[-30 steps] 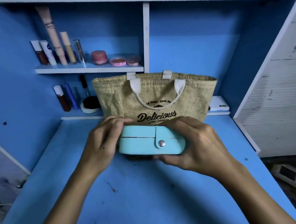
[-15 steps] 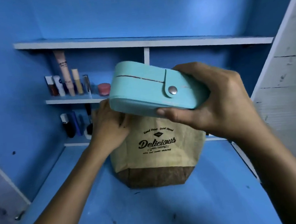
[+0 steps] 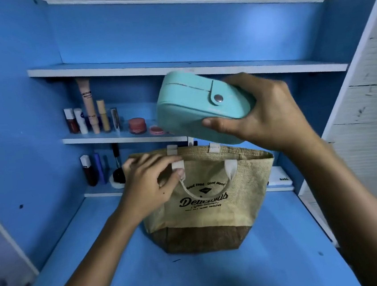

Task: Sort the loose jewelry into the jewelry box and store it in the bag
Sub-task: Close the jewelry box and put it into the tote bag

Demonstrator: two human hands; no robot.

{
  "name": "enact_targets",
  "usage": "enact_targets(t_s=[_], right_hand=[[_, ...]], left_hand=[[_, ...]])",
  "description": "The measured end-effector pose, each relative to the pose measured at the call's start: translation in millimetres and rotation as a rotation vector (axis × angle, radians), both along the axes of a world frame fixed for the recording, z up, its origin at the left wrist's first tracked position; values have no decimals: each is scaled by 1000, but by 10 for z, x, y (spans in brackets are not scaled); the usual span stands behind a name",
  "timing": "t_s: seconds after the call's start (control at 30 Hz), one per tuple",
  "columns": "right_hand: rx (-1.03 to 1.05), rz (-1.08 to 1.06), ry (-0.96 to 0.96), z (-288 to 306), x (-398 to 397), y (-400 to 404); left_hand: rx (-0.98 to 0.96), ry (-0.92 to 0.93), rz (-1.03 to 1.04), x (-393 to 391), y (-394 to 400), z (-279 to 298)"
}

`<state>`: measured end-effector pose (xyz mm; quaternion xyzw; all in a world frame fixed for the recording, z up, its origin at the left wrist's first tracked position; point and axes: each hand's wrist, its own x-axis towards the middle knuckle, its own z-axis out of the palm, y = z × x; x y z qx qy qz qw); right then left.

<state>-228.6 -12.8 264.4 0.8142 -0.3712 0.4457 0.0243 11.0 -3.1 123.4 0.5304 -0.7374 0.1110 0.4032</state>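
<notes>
Item: cosmetics [image 3: 91, 115], shelf, far left, idle. Item: left hand [image 3: 150, 186], pinching the bag [image 3: 212, 201] rim and near handle, holding the mouth open on the desk [image 3: 197, 277]. Item: box [image 3: 202, 104], snapped closed, tilted, above the bag, gripped by my right hand [image 3: 261, 114]. Step, as I judge: stowing. Next I must lower the box narrow-end first through the opening.

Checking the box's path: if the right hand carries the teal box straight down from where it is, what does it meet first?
Probably the open top of the jute bag, whose near rim the left hand holds; the right hand and jewelry box hover above it, though depth is uncertain.
</notes>
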Motion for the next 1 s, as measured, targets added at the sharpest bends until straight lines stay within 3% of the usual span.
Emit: enact_targets(t_s=[0.33,0.57,0.73,0.83,1.0], right_hand=[[405,50,115,-433,180,-324],[697,57,457,-654,313,-500],[772,116,736,-837,418,-673],[808,162,764,-861,393,-701],[768,61,818,-852,302,-730]], left_hand=[[-88,43,-39,-41,189,-134],[-78,66,-96,-51,278,-124],[-94,71,-126,-57,325,-71],[-87,64,-144,-50,348,-61],[-52,71,-175,-19,396,-35]])
